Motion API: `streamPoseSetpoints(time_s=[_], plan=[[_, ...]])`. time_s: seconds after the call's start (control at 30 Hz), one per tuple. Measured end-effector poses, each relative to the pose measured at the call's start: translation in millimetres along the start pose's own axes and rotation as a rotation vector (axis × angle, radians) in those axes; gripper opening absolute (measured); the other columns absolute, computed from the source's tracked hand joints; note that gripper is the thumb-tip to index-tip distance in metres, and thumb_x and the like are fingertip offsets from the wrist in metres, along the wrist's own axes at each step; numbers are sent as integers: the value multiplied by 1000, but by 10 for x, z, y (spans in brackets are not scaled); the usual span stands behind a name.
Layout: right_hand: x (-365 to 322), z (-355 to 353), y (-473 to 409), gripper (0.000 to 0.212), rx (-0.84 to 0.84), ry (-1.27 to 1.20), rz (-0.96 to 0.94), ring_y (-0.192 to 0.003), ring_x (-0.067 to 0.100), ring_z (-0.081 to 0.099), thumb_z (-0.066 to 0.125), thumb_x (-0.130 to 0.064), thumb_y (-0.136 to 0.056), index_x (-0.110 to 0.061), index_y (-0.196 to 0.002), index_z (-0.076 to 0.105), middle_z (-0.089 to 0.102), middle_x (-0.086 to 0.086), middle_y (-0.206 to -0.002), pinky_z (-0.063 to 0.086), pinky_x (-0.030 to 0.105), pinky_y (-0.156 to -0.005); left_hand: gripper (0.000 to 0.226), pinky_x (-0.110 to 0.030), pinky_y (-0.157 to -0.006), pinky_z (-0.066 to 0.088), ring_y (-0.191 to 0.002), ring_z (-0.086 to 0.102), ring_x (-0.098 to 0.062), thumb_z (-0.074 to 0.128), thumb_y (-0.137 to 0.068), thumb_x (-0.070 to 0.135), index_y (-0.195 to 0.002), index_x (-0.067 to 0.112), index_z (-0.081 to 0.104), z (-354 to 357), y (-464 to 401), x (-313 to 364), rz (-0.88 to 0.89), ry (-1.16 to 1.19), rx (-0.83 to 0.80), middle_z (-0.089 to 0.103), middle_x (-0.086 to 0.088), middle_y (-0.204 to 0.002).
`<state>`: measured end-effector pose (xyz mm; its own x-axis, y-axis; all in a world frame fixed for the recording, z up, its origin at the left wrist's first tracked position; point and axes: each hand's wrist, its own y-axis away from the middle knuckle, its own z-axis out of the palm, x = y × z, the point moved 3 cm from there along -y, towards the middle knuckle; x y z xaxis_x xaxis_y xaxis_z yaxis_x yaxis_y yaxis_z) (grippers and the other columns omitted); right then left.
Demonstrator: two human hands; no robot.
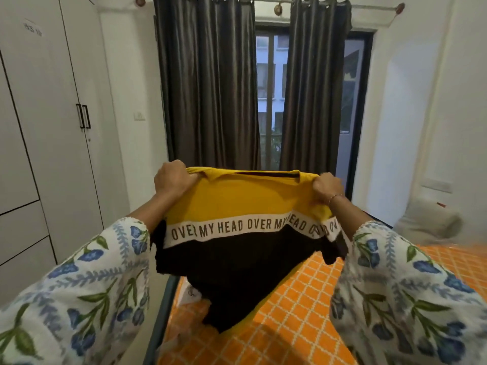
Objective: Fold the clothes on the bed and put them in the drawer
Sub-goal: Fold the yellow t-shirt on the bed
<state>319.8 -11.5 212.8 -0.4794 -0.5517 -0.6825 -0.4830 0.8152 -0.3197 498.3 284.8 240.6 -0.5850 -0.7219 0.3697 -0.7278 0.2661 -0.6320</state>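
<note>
Across the lower right of the view runs a bed point(303, 299) spread with an orange sheet crossed by a white diamond lattice, its dark frame edge showing along the left side. A pale bolster-like cushion point(428, 219) lies blurred at the far right corner near a white wall. Straight ahead, dark grey eyelet curtains point(208, 83) hang from a metal rod point(369, 6) and part in the middle over a dark-framed glass door point(271, 96), through which a pale building shows. On the left stands a white wardrobe point(44, 133) with two black bar handles, drawer fronts lower down, and a small label near its top, too blurred to read; a white wall switch point(139, 116) sits between it and the curtains. Held up in the air above the near corner of the bed is a sweater point(237, 233), yellow on top and black below, its lower part hanging down close to the sheet. A white band across its chest carries black capitals reading "OVER MY HEAD OVER MY HEAD", the words wrinkling and repeating toward the right. The left hand point(172, 177) is clenched around the sweater's upper left shoulder, and the right hand point(328, 189), a thin bracelet at its wrist, grasps the upper right shoulder, stretching the fabric between them. Both forearms wear white sleeves printed with blue flowers and green leaves.
</note>
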Motion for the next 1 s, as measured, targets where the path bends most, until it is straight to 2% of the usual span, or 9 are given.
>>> streamPoseSetpoints(time_s=[0.07,0.13,0.23,0.33,0.43,0.53,0.63,0.83,1.0], plan=[[-13,-12,-61,26,-186,-344,178,-81,32,55,41,-13,-100,1,-119,52,55,21,-117,51,38,-60,43,-30,-57,39,-74,54,-21,69,-80,50,-81,9,56,94,7,2,29,-66,-191,50,-4,-75],[-57,-14,-146,25,-180,-424,97,-94,35,56,40,-12,-100,-2,-117,55,56,22,-119,53,48,-84,28,-30,-66,46,-83,59,-23,65,-88,33,-95,6,61,163,27,14,42,-284,-215,55,-7,-87],[-106,-55,-178,28,100,-59,-294,-105,38,59,40,-15,-101,-3,-122,53,61,21,-113,50,49,-89,21,-32,-73,47,-96,63,-27,47,-96,13,-106,5,64,234,5,23,-75,-465,-156,64,-12,-102],[-25,-62,-139,34,222,202,-195,-103,38,59,36,-22,-101,-4,-127,48,59,19,-115,48,46,-83,25,-32,-78,50,-101,62,-26,46,-97,18,-111,6,63,289,-6,-12,-202,-496,-244,63,-11,-110],[45,-48,-94,35,93,152,30,-102,35,58,36,-28,-101,-3,-119,54,58,18,-116,49,43,-83,28,-26,-56,50,-78,66,-25,45,-98,19,-114,2,60,424,-35,-111,-411,-141,-496,64,-14,-105],[-37,86,7,17,-234,-629,279,-78,29,55,43,-17,-100,-4,-103,54,57,18,-96,57,38,-79,21,-28,-53,56,-72,65,-28,46,-98,12,-112,-1,54,646,28,-12,-724,835,-671,63,-19,-100],[-151,178,58,17,-372,-1128,364,-77,30,57,48,-8,-96,-7,-82,58,57,16,-86,57,40,-74,20,-43,-60,57,-86,60,-32,37,-101,13,-97,5,55,917,51,34,-825,1428,-546,59,-20,-95],[-17,705,-283,18,-226,-896,225,-92,32,58,53,-2,-87,-12,-75,60,62,17,-96,49,43,-86,27,-26,-45,52,-46,63,-18,41,-93,7,-75,10,60,1481,-127,-64,-713,1329,-454,65,-8,-55],[-138,1041,-898,19,-354,-685,108,-107,33,55,50,-3,-91,-5,-101,66,62,16,-109,48,38,-85,18,-35,-65,53,-70,60,-22,50,-92,20,-90,9,64,1978,-733,-250,-707,1184,-354,68,-13,-77]])
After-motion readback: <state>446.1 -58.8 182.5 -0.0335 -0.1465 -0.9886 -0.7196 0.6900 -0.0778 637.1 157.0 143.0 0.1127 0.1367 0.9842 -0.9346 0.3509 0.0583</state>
